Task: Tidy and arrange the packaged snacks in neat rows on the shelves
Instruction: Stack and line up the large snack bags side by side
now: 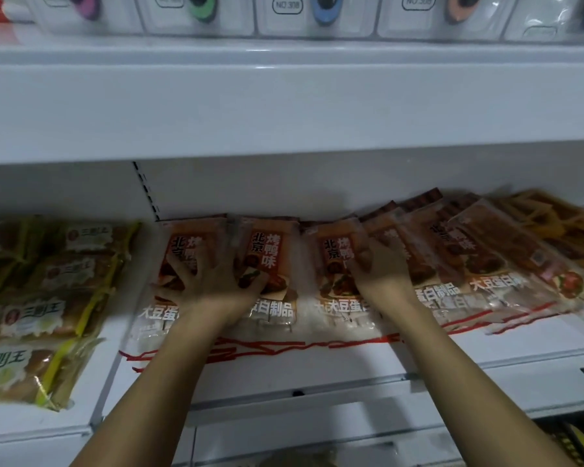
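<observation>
Both bare arms are reaching onto the white metal shelf [317, 372]. The left hand [213, 274] is lying palm down with fingers spread wide, pressing on the orange-and-clear plastic snack packets with red bottom edges [273, 264] at the left end of the row. The right hand [381, 267] is also resting palm down on the same row, just right of centre; its fingers are looking flat and close together, but blur is making it hard to tell whether any fingertip is curling under a packet edge.

The packets are lying flat on the shelf in an overlapping row, running from the slotted upright [145, 190] on the left across to the right. The left ones are sitting fairly square; the ones to the right of the right hand are fanning out at a tilt, leaning over each other.

Further left, past the upright, yellow-trimmed clear packets with brown contents [48, 298] are lying stacked on the neighbouring shelf section. At the far right, yellowish-brown packets [553, 217] are lying behind the tilted ones. Above, white blister cards with coloured round items [324, 8] are lining the upper shelf.
</observation>
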Available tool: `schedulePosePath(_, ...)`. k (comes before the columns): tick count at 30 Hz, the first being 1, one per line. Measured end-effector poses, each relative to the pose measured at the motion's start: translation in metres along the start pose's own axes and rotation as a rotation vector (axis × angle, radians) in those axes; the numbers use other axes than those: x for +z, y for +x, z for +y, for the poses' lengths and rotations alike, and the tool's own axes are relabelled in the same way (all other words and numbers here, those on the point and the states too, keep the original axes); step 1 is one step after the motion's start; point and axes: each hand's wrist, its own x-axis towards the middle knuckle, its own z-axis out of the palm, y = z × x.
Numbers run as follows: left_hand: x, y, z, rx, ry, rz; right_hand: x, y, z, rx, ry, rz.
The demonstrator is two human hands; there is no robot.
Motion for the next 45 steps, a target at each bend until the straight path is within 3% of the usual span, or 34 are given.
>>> schedulePosePath(3,0.001,0.002,0.001,-0.006,-0.017,-0.003,-0.012,-0.005,0.017,0.010,0.035,0.185)
schedulePosePath(5,0.004,0.004,-0.002,0.000,-0.001,0.001,-0.030,-0.004,0.043,0.094,-0.154,0.251)
schedulePosePath(8,0.007,0.006,-0.004,0.014,0.018,-0.021,-0.060,-0.006,0.065,0.349,-0.388,0.046)
schedulePosePath(12,0.005,0.011,-0.005,0.000,0.002,-0.061,-0.089,0.007,0.062,0.341,-0.233,-0.119)
schedulePosePath(15,0.003,0.012,-0.004,0.011,0.011,-0.059,-0.103,0.018,0.062,0.377,-0.202,-0.166)
schedulePosePath(18,-0.001,0.008,-0.004,-0.018,0.029,-0.065,-0.122,0.022,0.059,0.288,-0.262,-0.043)
schedulePosePath(21,-0.003,0.003,-0.002,-0.009,0.010,-0.063,-0.131,0.020,0.051,0.225,0.083,0.121)
schedulePosePath(24,-0.003,0.002,-0.003,-0.018,0.001,-0.065,-0.109,0.012,0.030,0.276,0.594,0.031)
schedulePosePath(29,0.003,0.001,-0.002,-0.014,0.013,-0.032,-0.040,0.007,0.019,0.304,0.686,-0.110)
schedulePosePath(34,0.012,-0.003,0.002,-0.035,0.061,0.002,-0.018,-0.006,0.012,0.274,0.381,-0.005)
schedulePosePath(39,0.016,-0.009,0.010,-0.021,0.074,-0.016,-0.018,-0.015,0.025,0.003,0.012,0.194)
schedulePosePath(42,0.015,-0.011,0.012,-0.016,0.065,-0.026,-0.038,-0.009,0.053,0.055,-0.190,0.339)
schedulePosePath(43,0.014,-0.011,0.012,-0.018,0.055,-0.025,-0.046,-0.005,0.068,0.072,-0.285,0.328)
schedulePosePath(45,0.014,-0.009,0.011,-0.027,0.029,-0.020,-0.066,0.000,0.092,0.184,-0.429,0.141)
